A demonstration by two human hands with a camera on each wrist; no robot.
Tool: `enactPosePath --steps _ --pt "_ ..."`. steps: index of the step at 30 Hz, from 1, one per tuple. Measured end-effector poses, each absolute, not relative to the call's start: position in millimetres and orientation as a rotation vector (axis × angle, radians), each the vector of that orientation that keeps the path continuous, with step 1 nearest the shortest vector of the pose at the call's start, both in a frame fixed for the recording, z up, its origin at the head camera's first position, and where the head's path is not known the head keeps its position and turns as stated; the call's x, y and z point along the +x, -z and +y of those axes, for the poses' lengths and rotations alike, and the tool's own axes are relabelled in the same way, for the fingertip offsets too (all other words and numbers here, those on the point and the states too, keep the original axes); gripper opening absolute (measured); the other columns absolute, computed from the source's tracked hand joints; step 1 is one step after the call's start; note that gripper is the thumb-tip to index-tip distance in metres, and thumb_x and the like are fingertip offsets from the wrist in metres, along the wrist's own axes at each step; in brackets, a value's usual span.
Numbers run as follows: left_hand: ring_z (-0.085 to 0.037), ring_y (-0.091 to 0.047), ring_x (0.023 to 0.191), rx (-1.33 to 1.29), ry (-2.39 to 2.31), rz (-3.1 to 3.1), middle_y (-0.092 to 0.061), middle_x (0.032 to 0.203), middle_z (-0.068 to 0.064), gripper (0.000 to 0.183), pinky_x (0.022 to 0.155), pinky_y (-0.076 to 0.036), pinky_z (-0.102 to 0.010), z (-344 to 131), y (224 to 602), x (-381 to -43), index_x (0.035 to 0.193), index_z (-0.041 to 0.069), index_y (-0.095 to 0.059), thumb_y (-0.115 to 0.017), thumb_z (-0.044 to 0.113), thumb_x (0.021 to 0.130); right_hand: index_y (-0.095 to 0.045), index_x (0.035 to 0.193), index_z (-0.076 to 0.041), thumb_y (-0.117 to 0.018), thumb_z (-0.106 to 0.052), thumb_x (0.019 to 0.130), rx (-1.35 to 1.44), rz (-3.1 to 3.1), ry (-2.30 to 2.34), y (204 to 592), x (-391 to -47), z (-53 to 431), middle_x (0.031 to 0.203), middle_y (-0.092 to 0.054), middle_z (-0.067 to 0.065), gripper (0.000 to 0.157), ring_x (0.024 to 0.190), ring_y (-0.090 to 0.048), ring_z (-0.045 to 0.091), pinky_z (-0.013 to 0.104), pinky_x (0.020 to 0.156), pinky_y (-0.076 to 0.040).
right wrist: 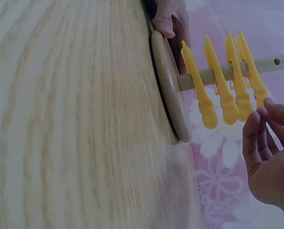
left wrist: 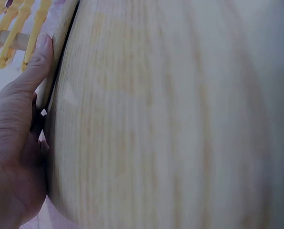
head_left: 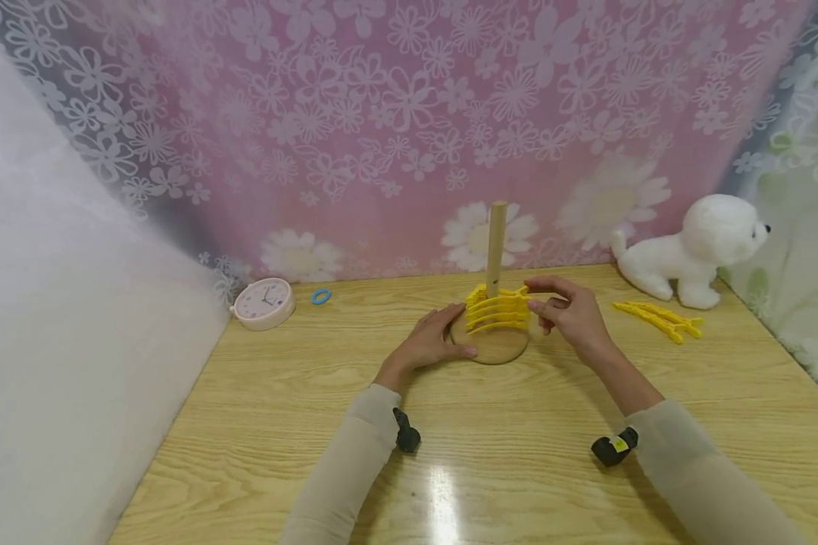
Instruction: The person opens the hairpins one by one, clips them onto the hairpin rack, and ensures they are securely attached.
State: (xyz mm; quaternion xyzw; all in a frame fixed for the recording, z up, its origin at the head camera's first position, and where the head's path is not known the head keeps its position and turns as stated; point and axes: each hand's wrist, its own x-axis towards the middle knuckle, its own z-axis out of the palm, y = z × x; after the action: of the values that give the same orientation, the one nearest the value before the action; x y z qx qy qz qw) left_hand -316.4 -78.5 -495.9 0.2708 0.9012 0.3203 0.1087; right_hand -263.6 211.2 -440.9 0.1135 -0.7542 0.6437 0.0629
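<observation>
A wooden post (head_left: 496, 246) stands upright on a round wooden base (head_left: 494, 350). Several curved yellow plastic clips (head_left: 497, 309) sit one above another around its lower part. At the base's left side my left hand (head_left: 426, 344) grips the rim, thumb on its upper face; some fingers are hidden behind it. My right hand (head_left: 576, 319) is at the right end of the stack, where thumb and fingers pinch the end of the topmost yellow clip (right wrist: 250, 67). Another yellow clip (head_left: 654, 318), with long arms spread apart, lies on the table to the right.
A white plush dog (head_left: 688, 250) stands at the back right of the wooden table (head_left: 504, 454). A pink clock (head_left: 264, 304) and a blue ring (head_left: 321, 296) lie at the back left. Behind the table hangs a pink flowered curtain (head_left: 382, 151).
</observation>
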Motion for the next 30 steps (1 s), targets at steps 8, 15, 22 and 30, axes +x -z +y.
enactPosePath --steps 8,15,22,30 --pt "-0.027 -0.007 0.161 0.798 -0.939 2.648 -0.023 0.173 0.001 0.1 0.131 -0.005 -0.045 -79 497 -316 0.168 0.028 -0.023 -0.078 0.055 0.089 -0.063 0.138 0.003 -0.071 -0.016 0.101 0.378 -2.228 -1.979 445 -259 220 0.126 -0.067 0.013 0.042 0.062 -0.06 0.018 0.027 0.056 -0.059" --pt "-0.028 -0.007 0.161 0.783 -0.955 2.643 -0.022 0.173 0.002 0.101 0.13 -0.006 -0.049 -79 496 -317 0.168 0.029 -0.023 -0.078 0.058 0.088 -0.067 0.135 -0.005 -0.072 -0.019 0.1 0.268 -2.252 -1.973 450 -252 236 0.118 -0.07 -0.003 0.038 0.062 -0.06 0.017 0.028 0.057 -0.06" --pt "-0.027 -0.007 0.161 0.788 -0.946 2.643 -0.022 0.173 0.002 0.101 0.131 -0.006 -0.047 -79 496 -318 0.168 0.029 -0.022 -0.077 0.059 0.088 -0.065 0.138 -0.012 -0.071 -0.027 0.102 0.155 -2.425 -1.88 458 -246 263 0.123 -0.068 -0.011 0.04 0.067 -0.063 0.019 0.031 0.064 -0.062" --pt "-0.026 -0.008 0.161 0.808 -0.935 2.644 -0.022 0.173 0.001 0.101 0.131 -0.005 -0.045 -79 495 -318 0.168 0.027 -0.021 -0.077 0.057 0.089 -0.065 0.134 -0.018 -0.071 -0.028 0.101 0.06 -2.478 -1.856 459 -238 296 0.117 -0.069 -0.02 0.035 0.067 -0.065 0.017 0.029 0.065 -0.063"
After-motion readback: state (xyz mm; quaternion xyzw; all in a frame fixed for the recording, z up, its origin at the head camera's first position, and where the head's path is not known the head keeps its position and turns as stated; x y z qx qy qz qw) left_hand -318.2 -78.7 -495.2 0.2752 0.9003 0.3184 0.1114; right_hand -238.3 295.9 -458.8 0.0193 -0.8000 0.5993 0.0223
